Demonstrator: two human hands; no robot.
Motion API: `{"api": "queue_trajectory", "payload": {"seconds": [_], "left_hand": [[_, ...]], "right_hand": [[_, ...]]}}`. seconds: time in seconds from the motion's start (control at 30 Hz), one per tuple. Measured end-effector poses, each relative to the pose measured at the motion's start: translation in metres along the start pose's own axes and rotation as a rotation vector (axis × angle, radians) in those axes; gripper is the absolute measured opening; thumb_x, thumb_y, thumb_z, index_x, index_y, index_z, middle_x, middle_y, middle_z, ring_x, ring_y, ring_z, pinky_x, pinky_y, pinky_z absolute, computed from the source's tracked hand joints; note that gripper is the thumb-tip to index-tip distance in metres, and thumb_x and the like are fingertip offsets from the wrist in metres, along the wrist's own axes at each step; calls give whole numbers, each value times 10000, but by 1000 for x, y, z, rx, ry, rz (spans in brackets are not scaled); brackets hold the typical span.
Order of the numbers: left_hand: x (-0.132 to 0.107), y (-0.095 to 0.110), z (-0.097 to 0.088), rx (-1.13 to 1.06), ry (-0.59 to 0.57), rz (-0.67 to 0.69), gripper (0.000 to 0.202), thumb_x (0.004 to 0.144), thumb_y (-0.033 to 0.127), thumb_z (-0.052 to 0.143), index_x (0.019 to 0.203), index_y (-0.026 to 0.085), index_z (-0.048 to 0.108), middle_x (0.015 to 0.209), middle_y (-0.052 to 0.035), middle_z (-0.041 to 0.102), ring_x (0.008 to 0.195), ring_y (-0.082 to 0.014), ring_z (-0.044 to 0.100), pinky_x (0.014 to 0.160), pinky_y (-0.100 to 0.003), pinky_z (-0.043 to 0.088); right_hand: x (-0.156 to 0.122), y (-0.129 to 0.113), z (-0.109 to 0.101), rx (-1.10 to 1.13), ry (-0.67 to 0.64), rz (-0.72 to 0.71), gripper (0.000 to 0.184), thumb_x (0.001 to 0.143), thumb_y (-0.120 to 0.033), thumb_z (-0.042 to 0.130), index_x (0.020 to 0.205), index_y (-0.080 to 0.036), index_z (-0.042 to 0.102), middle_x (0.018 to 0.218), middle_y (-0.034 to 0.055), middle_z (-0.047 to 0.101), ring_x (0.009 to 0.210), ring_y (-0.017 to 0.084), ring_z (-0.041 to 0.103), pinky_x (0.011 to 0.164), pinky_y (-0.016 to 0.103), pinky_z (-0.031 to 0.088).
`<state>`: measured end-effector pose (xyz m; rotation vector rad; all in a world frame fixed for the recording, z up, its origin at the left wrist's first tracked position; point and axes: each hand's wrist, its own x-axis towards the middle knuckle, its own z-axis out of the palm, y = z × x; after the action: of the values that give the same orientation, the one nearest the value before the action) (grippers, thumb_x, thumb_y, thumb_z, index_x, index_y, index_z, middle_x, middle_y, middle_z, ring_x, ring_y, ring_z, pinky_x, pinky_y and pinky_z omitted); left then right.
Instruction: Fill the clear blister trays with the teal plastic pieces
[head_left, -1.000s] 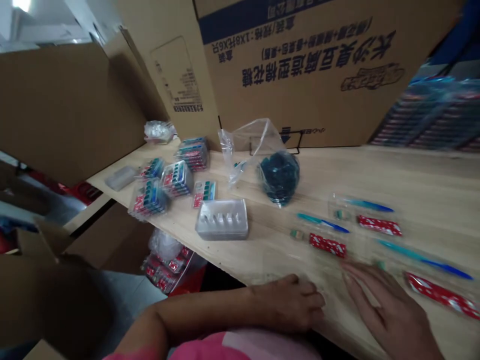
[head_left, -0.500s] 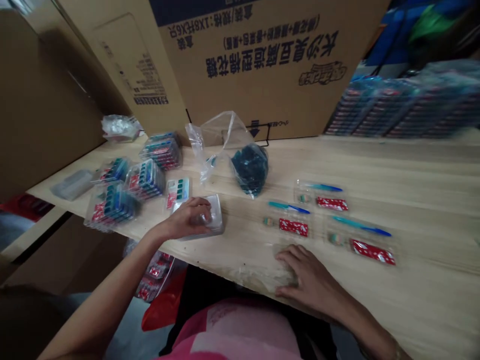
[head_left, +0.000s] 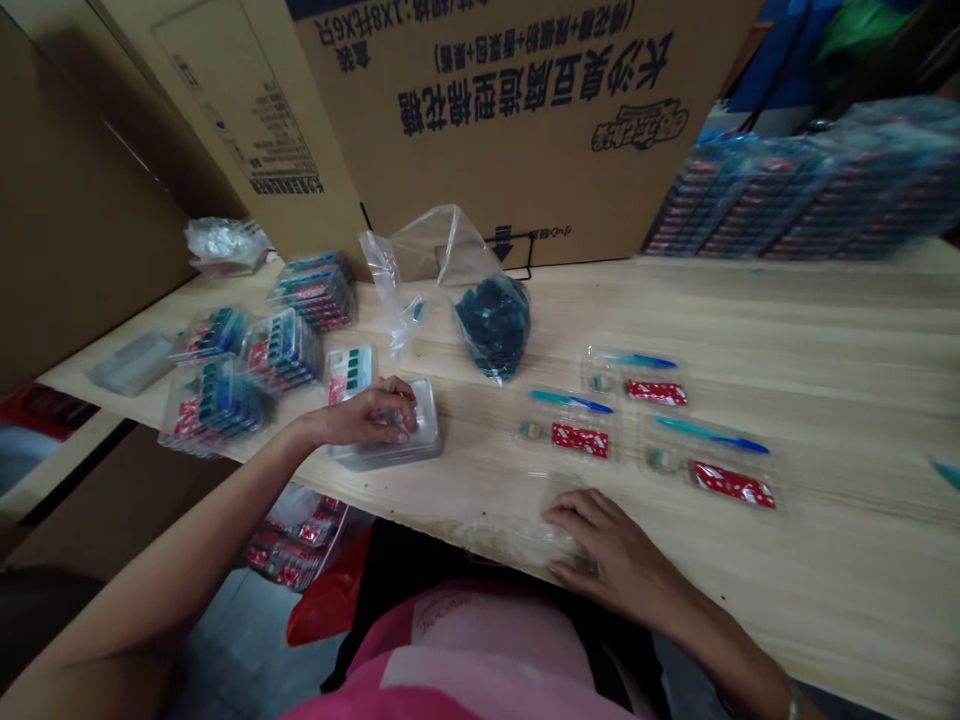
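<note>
My left hand [head_left: 371, 413] lies on a stack of clear plastic trays [head_left: 424, 430], fingers curled in and pinching at the top one. At the table's front edge, my right hand [head_left: 607, 545] spans the right end of a single clear plastic tray [head_left: 517, 525], thumb on the near side and fingers on the far side. Beyond it lie three clear trays, each with a blue pen [head_left: 574, 401], a small eraser-like piece [head_left: 532, 430] and a red patterned packet [head_left: 580, 440]. Left of the stack is a card with green pieces [head_left: 349, 372].
A clear bag of dark teal pieces [head_left: 493, 325] stands mid-table before a large cardboard box [head_left: 517, 190]. Filled packs [head_left: 281, 350] are piled at the left, beside empty clear trays [head_left: 133, 362]. Tall stacks of packs [head_left: 795, 200] line the back right.
The view has shifted slightly, so the table things appear a little higher and further left. Both hands keep nearly the same places, the left on the stack and the right at the single tray.
</note>
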<state>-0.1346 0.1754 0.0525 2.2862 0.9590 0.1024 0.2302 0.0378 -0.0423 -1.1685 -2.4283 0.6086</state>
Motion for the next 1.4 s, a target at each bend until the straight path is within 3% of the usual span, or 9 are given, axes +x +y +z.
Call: {"api": "queue_trajectory", "payload": {"seconds": [0.3,0.5,0.63,0.8,0.93,1.07,1.2,1.3,1.4], "left_hand": [[0,-2,0,31,2,27,208,856,390,613,878,197,687,1105,-84,547,1196,-227,464,1054,-380,385],[0,15,7,306,39,98,177,892,264,520,876,176,672,1156,-115,564,1120,-237,534,981,-370,441],[-3,23,11,474,23,143,243,925,220,413,886,172,649,1236,-134,575,1141,-241,557,958,-385,470],[-12,39,18,706,274,172,251,931,213,378,825,145,595,1271,-191,577,1119,-286,584,892,-435,501],[-7,88,50,830,447,277,237,915,155,390,867,167,621,1328,-156,561,1185,-306,544,933,-480,453],[23,121,118,771,264,512,237,926,150,412,1006,167,634,1318,-122,589,1246,-262,511,991,-420,419],[61,115,173,713,90,577,213,938,167,433,995,118,632,1286,-157,605,1188,-273,557,942,-406,443],[65,110,175,634,69,510,208,948,218,434,1001,138,618,1358,-138,553,1248,-257,510,1002,-391,414],[46,102,135,566,208,417,228,943,313,457,1068,172,584,1429,-129,483,1332,-269,416,1089,-454,334]], "right_hand": [[-7,15,1,-32,84,-24,266,849,-277,629,1105,-211,619,1081,85,632,993,240,581,827,364,520],[-7,-1,8,-142,90,-66,428,867,-173,533,1294,-199,538,1122,85,634,999,236,557,871,389,505],[-19,-5,8,-187,87,-35,418,857,-200,563,1275,-180,551,1123,94,631,999,246,555,866,393,512],[-67,13,-7,-234,149,37,433,885,-222,543,1316,-194,504,1175,97,631,1049,241,568,906,414,497],[-99,30,-27,-269,181,142,426,882,-222,524,1307,-200,511,1163,108,629,1033,244,578,879,428,508],[-107,36,-38,-266,208,184,418,865,-203,519,1282,-190,527,1163,115,620,1047,254,567,888,436,503],[-108,39,-38,-254,244,212,431,857,-196,523,1287,-200,520,1176,112,614,1069,256,556,893,434,496],[-111,43,-34,-264,267,196,440,859,-256,558,1291,-184,513,1174,125,616,1068,263,558,885,433,496],[-115,48,-30,-290,293,177,476,868,-312,572,1318,-182,490,1201,133,608,1086,271,556,884,429,493]]}}
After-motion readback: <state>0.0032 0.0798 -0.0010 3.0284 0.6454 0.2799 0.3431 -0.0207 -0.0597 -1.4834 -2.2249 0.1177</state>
